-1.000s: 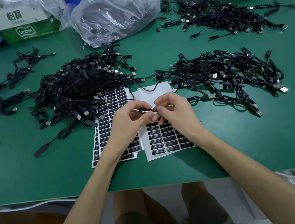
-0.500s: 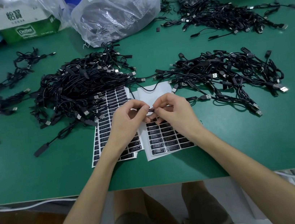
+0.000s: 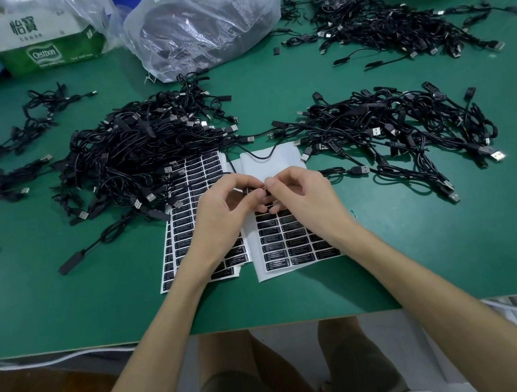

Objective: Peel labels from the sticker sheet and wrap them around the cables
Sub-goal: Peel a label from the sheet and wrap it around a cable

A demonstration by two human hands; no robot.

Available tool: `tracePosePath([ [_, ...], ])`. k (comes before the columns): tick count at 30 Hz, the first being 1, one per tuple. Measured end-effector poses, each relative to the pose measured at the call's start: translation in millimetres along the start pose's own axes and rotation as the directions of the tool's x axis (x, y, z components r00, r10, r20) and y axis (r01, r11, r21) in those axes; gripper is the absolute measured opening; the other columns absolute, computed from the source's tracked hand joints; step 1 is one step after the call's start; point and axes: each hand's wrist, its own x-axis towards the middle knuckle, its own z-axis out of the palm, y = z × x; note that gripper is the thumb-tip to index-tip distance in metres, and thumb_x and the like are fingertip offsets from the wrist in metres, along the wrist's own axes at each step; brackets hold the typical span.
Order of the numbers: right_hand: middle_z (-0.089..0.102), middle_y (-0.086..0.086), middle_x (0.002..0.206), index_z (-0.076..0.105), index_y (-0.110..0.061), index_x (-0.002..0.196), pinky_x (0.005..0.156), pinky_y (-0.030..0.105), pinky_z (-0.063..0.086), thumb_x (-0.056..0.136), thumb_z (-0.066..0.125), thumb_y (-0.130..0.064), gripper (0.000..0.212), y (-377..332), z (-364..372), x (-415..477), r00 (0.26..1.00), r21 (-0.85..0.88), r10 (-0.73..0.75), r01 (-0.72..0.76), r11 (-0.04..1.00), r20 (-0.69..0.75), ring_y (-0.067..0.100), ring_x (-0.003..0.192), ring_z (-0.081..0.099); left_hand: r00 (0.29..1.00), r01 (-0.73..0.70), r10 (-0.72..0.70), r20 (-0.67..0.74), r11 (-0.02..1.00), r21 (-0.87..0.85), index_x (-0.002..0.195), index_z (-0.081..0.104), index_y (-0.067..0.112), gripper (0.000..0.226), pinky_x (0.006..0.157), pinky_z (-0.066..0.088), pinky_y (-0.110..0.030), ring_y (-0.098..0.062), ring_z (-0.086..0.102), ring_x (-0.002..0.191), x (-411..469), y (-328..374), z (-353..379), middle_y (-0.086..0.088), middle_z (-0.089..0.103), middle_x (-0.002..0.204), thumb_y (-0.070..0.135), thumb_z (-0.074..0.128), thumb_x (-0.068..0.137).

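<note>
Black cable [image 3: 254, 191] sits pinched between both hands just above the sticker sheet [image 3: 294, 244], which lies flat on the green surface [image 3: 99, 301]. A second ago a silvery bit of plug showed between the fingertips. Now only a short dark stretch shows there, and the fingertips have closed in on it from both sides. The left hand [image 3: 223, 214] grips the cable with thumb and forefinger. The right hand [image 3: 303, 196] pinches it just beside, its other fingers curled. Both hands have barely shifted over the sheet. The label itself is too small to make out, but I judge it is already off the sheet and being pressed round the cable, so this wrap is near its end. Many more cables lie in the pile [image 3: 390, 124] to the right, so the task as a whole looks far from done.
</note>
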Motion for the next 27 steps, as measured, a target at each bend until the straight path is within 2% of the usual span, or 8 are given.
tracePosePath([
  [4,0.079,0.001,0.087,0.072,-0.013,0.100,0.084,0.039,0.062,0.100,0.068,-0.026,0.014,0.4,-2.0,0.2,1.000,0.025,0.002,-0.003,1.000,0.022,0.019,0.076,0.076,1.000,0.000,0.000,0.016,1.000,-0.016,0.106,0.071,0.011,0.013,0.083,0.061,-0.036,-0.020,0.077,0.083,-0.2,0.7,-0.3,-0.005,0.077,0.090,0.011,0.075,0.094],
  [10,0.079,-0.001,0.082,0.074,-0.015,0.094,0.079,0.028,0.061,0.097,0.068,-0.021,0.009,3.5,-1.9,1.0,1.000,0.036,0.001,-0.002,0.999,0.020,0.015,0.072,0.074,0.999,0.021,-0.019,0.031,0.998,-0.058,0.108,0.073,0.015,0.018,0.085,0.061,-0.036,-0.020,0.077,0.086,0.4,-0.9,-1.3,-0.003,0.079,0.089,0.011,0.077,0.091],
  [13,0.079,0.000,0.083,0.074,-0.014,0.094,0.084,0.031,0.060,0.097,0.068,-0.021,0.010,4.6,-2.1,3.4,0.999,0.090,0.037,-0.038,0.995,0.004,0.014,0.071,0.074,0.999,0.027,-0.022,0.040,0.994,-0.105,0.109,0.073,0.015,0.019,0.084,0.061,-0.032,-0.022,0.078,0.085,0.0,-1.9,-2.7,-0.004,0.080,0.086,0.013,0.078,0.091],
  [15,0.079,0.001,0.084,0.075,-0.013,0.095,0.087,0.035,0.060,0.097,0.068,-0.021,0.011,5.0,-2.5,4.4,0.999,0.113,0.048,-0.048,0.992,0.002,0.014,0.071,0.073,1.000,0.019,-0.015,0.027,0.989,-0.148,0.112,0.073,0.012,0.021,0.081,0.060,-0.029,-0.025,0.078,0.084,0.4,-1.7,-4.0,-0.006,0.079,0.090,0.013,0.077,0.091],
  [19,0.080,0.001,0.085,0.074,-0.012,0.095,0.088,0.036,0.061,0.098,0.067,-0.020,0.011,5.0,-2.9,3.9,0.999,0.133,0.052,-0.053,0.990,0.011,0.015,0.072,0.073,1.000,0.011,-0.014,-0.013,0.976,-0.219,0.113,0.073,0.012,0.022,0.077,0.062,-0.031,-0.031,0.077,0.078,0.2,-0.9,-5.2,-0.011,0.073,0.103,0.012,0.077,0.091],
  [24,0.080,0.000,0.086,0.073,-0.014,0.095,0.085,0.034,0.060,0.098,0.067,-0.020,0.010,4.0,-3.6,3.0,0.999,0.128,0.035,-0.036,0.991,0.012,0.013,0.069,0.071,0.999,0.026,-0.029,-0.012,0.975,-0.219,0.109,0.073,0.006,0.018,0.073,0.060,-0.025,-0.028,0.077,0.077,0.7,-2.2,-4.9,-0.011,0.076,0.092,0.008,0.076,0.091],
  [27,0.079,0.002,0.087,0.074,-0.015,0.093,0.085,0.038,0.061,0.097,0.067,-0.020,0.009,2.8,-3.7,1.9,1.000,0.118,0.013,-0.014,0.993,0.006,0.014,0.068,0.071,0.999,0.034,-0.037,-0.010,0.978,-0.206,0.110,0.072,0.005,0.020,0.073,0.059,-0.022,-0.027,0.078,0.076,0.4,-2.0,-4.3,-0.013,0.077,0.088,0.007,0.076,0.090],
])
